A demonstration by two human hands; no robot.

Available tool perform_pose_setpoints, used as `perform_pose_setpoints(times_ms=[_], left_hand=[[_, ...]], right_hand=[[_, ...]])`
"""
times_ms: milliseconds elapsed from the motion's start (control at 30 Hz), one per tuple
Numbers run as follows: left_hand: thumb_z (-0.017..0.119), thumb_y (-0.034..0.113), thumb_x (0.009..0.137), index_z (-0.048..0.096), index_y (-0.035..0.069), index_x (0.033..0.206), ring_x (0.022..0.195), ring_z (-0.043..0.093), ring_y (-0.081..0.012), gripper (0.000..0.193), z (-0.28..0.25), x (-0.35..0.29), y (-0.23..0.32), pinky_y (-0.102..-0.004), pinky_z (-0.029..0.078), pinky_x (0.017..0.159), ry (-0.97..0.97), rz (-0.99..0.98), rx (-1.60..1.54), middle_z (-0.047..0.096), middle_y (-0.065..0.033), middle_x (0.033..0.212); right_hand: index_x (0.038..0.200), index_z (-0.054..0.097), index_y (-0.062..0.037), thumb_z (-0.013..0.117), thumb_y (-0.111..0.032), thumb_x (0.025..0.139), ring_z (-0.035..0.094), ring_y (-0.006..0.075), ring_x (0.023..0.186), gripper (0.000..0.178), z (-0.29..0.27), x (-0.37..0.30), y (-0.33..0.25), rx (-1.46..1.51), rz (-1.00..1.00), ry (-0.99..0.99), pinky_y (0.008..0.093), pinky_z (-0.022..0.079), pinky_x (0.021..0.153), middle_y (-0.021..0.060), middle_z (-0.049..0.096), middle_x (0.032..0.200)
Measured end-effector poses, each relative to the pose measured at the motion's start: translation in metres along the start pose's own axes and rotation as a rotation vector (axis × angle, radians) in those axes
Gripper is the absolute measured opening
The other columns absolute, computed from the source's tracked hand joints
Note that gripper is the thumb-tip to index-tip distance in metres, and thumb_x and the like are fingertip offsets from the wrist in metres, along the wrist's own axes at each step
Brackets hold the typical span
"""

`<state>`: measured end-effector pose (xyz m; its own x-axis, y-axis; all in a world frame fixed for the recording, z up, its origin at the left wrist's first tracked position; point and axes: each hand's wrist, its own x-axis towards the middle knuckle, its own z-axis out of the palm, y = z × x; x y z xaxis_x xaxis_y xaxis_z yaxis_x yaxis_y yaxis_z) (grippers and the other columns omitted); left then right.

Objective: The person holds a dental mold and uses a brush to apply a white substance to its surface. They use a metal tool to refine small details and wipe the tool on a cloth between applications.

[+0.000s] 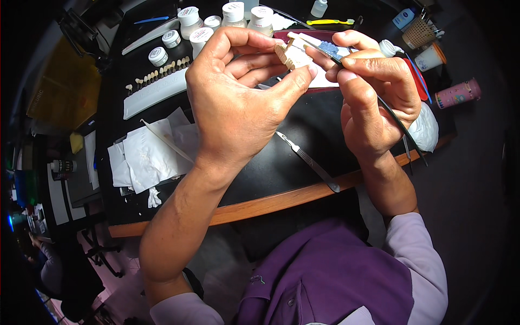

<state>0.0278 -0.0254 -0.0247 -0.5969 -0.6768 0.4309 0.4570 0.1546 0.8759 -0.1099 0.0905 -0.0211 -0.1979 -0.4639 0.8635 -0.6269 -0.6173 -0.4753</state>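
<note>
My left hand (233,105) is closed on a cream dental model (295,56), pinched between thumb and fingers above the desk. In my right hand (379,97) is a thin brush (398,122) with a dark handle, gripped like a pen. Its front end reaches to the model's upper side; whether the tip touches I cannot tell. Some right fingers rest close against the model. Behind both hands lies a dark red tray (325,90) with a white surface and a blue mass (330,49), partly hidden by my fingers.
A scalpel (309,160) lies near the desk's wooden front edge (260,205). To the left are crumpled white tissues (149,157) and a tooth shade guide (157,89). Several white-lidded jars (234,15) stand at the back. A pink cup (457,93) is at far right.
</note>
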Motion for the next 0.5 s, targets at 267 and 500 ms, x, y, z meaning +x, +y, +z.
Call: perform_pose_setpoints(times_ms=[267,500], left_hand=[[0.077,-0.013,0.080,0.053,-0.006,0.106,0.102,0.071,-0.0244,0.036,0.001,0.000,0.001,-0.0340,0.062,0.091,-0.001,0.001,0.002,0.067,-0.0211,0.104],[0.077,-0.013,0.079,0.053,-0.006,0.106,0.102,0.070,-0.0240,0.037,0.001,0.000,0.000,-0.0339,0.062,0.092,0.003,0.006,-0.008,0.067,-0.0205,0.105]], right_hand=[[0.099,0.060,0.0072,0.051,0.014,0.088,0.060,0.0384,0.119,0.015,-0.002,0.000,0.003,0.075,-0.008,0.018,0.0594,0.062,0.087,0.0246,0.063,0.102],[0.092,0.063,0.0073,0.059,0.013,0.082,0.065,0.0310,0.105,0.012,0.007,0.002,-0.003,0.097,0.030,0.116,0.0426,0.057,0.084,0.0171,0.066,0.090]])
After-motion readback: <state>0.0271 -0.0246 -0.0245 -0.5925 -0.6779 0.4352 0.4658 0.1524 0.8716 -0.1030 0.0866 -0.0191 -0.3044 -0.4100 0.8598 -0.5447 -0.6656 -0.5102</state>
